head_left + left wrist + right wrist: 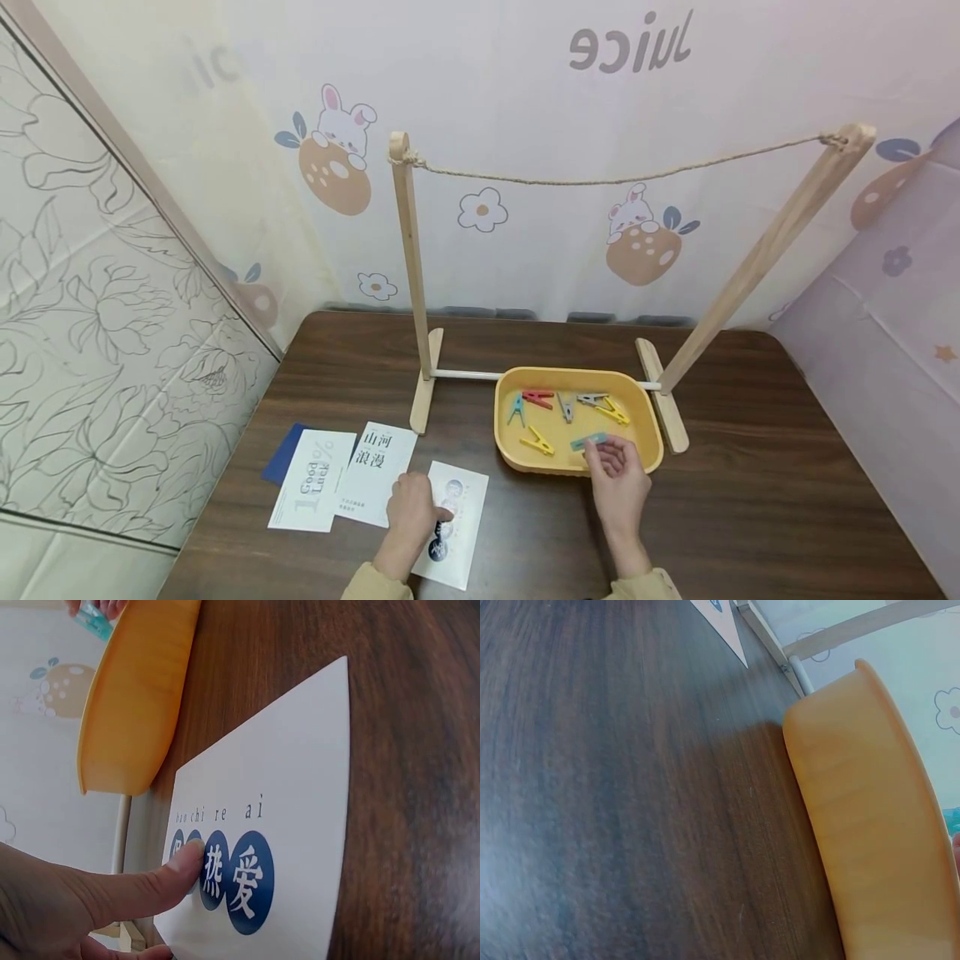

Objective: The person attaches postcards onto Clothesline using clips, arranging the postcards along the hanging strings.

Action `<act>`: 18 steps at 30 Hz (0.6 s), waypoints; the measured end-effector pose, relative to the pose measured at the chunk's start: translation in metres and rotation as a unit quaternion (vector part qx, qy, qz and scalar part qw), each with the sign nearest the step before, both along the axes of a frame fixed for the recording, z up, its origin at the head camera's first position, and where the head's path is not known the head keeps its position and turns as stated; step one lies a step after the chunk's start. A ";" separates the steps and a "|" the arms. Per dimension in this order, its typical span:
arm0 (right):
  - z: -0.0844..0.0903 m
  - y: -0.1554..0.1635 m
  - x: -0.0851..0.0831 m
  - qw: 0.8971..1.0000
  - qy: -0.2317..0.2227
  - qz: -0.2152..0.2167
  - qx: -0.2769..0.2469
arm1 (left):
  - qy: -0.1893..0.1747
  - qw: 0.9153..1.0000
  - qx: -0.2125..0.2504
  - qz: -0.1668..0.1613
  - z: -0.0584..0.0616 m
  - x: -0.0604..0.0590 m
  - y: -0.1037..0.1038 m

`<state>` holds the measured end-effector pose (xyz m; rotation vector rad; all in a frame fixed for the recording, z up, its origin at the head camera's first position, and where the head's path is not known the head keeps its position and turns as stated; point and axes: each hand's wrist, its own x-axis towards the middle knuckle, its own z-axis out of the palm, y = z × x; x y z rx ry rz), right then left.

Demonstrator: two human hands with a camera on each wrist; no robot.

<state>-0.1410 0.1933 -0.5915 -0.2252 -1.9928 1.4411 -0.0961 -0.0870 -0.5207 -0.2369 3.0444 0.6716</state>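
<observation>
A white card with dark blue circles and Chinese characters lies flat on the dark wooden table. My left hand rests on its left part. In the left wrist view the thumb presses flat on the card beside the blue circles. At the front rim of the yellow tray, my right hand pinches a teal clothespin. That clothespin also shows at the top of the left wrist view. The right wrist view shows mostly the tray's outer wall and bare table.
Several coloured clothespins, red, yellow and blue, lie in the tray. A wooden frame with a slack rope stands behind it. Two more cards and a blue one lie at the left.
</observation>
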 end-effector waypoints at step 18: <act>0.002 -0.001 0.007 1.000 -0.002 0.015 -0.016 | -0.023 0.988 0.151 0.021 0.011 -0.003 -0.020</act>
